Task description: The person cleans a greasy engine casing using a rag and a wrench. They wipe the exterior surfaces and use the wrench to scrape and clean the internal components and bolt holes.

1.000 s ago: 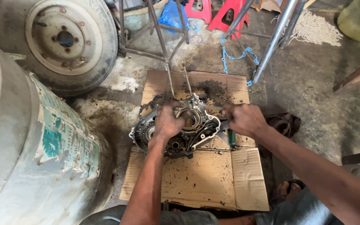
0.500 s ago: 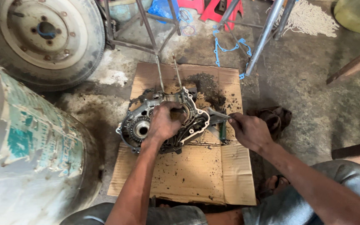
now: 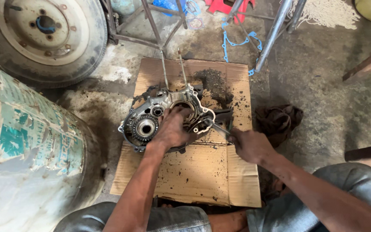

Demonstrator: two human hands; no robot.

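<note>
A greasy metal engine crankcase [image 3: 144,124] with a gear and bearing lies on a flattened sheet of cardboard [image 3: 202,176]. My left hand [image 3: 172,129] presses down on the middle of the crankcase, fingers curled over its opening. My right hand [image 3: 247,145] is closed around a thin metal tool [image 3: 220,128] whose tip reaches the crankcase's right edge. Two long studs [image 3: 172,68] stick out from the far side of the crankcase.
A large rusty drum [image 3: 26,154] stands at the left. A wheel with a tyre [image 3: 44,34] lies at the far left. Metal stand legs [image 3: 275,30], a blue gasket [image 3: 237,43] and a dark rag [image 3: 278,120] lie on the concrete floor.
My right hand has drawn back from the crankcase's right edge toward me, still holding the tool. My left hand stays on the crankcase. The view has shifted a little.
</note>
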